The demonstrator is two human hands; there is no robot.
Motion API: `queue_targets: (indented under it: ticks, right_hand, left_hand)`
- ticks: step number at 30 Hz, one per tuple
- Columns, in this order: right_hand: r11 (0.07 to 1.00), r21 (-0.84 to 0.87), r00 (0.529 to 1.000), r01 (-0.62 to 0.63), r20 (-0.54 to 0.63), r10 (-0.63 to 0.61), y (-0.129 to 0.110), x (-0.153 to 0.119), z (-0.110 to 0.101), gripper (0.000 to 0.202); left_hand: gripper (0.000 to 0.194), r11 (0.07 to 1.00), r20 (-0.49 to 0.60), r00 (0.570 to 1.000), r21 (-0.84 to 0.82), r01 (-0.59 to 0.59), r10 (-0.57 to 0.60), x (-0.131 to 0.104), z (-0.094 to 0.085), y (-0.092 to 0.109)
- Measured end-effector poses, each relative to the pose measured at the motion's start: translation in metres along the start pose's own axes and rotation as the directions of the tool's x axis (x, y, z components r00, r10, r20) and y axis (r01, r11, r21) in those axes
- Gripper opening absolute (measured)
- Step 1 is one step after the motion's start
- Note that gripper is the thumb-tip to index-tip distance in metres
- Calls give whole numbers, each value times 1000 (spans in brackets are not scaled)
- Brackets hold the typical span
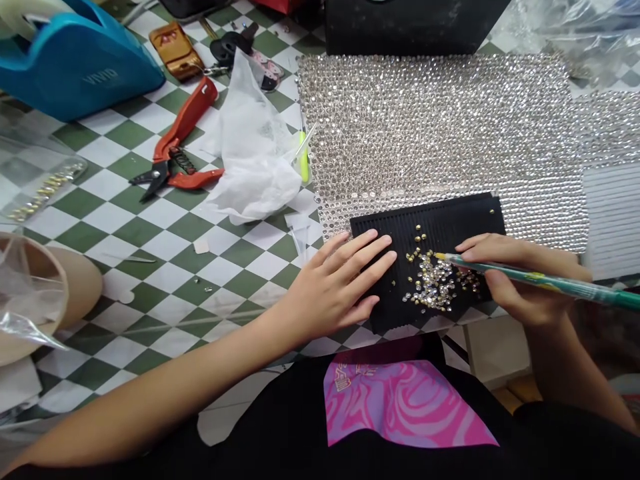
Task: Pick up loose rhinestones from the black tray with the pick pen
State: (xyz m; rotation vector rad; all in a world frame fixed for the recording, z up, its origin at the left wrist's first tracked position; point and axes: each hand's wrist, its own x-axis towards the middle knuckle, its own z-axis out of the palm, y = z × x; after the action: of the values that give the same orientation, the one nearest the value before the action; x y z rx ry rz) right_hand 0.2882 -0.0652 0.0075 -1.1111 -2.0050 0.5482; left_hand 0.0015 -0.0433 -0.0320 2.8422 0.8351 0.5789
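Note:
A black ridged tray (395, 230) lies at the table's near edge, overlapping a sheet of rhinestones (440, 120). Loose rhinestones (435, 287), clear with gold-coloured undersides, are heaped on the tray. My left hand (340, 287) rests flat on the tray's left side, fingers spread, holding nothing. In my right hand (525, 270) is a slim green pen-like tool (540, 277), gripped between thumb and fingers. Its yellowish tip points left at the upper edge of the heap; I cannot tell whether it touches a stone.
Red-handled pruning shears (185, 133), crumpled white tissue (260, 160) and a lime-handled tool (304, 157) lie left of the sheet. A blue tape dispenser (85, 60) and keys (227, 50) are at the back left. A tape roll (75, 283) sits at the left edge.

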Motion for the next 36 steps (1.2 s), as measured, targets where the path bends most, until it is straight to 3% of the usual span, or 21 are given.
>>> queue_targets:
  ticks: [7, 13, 19, 23, 29, 36]
  right_hand:
    - [997, 7, 995, 75, 68, -75, 0, 7, 8, 49]
    - [998, 29, 998, 57, 0, -57, 0, 14, 5, 48]
    - [998, -55, 999, -25, 43, 28, 8, 62, 14, 26]
    - [999, -33, 997, -3, 83, 6, 12, 84, 21, 19]
    - [999, -43, 1000, 11, 24, -10, 7, 56, 9, 22]
    - [999, 9, 996, 50, 80, -51, 6, 34, 8, 33]
  left_hand:
    - [48, 1000, 8, 1000, -3, 5, -5, 0, -1, 0]
    - [50, 1000, 1, 1000, -18, 9, -9, -1, 1, 1]
    - [50, 999, -2, 1000, -34, 8, -8, -2, 1, 0]
    - [49, 999, 12, 1000, -31, 9, -8, -2, -1, 0]
    - [50, 999, 20, 1000, -44, 9, -8, -2, -1, 0]
    - [50, 999, 3, 1000, -47, 16, -16, -2, -1, 1]
